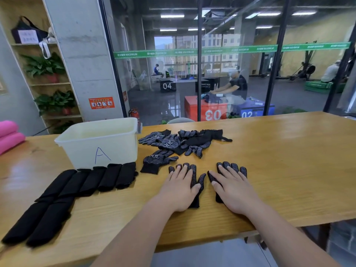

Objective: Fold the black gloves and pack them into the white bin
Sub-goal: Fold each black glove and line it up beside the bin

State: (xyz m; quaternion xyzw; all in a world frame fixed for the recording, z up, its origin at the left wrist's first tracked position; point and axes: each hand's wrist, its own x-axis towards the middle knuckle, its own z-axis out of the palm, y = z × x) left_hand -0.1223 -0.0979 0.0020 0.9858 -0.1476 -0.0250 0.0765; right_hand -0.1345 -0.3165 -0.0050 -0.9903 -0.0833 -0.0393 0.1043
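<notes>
Two black dotted gloves lie flat side by side on the wooden table [289, 160]. My left hand [181, 187] presses flat on the left glove [198, 180], fingers straight. On the right glove [234, 167] my right hand [233, 187] lies flat the same way. Behind them sits a single loose glove [158, 160] and a heap of several more gloves [183, 141]. The white bin [100, 141], marked "A", stands at the left. Several folded black glove bundles [107, 177] lie in a row in front of it and further left [36, 220].
A pink rolled item [9, 135] lies at the table's far left edge. A glass wall runs behind the table. The table's near edge is just below my wrists. Bare wood spreads to the right of my hands.
</notes>
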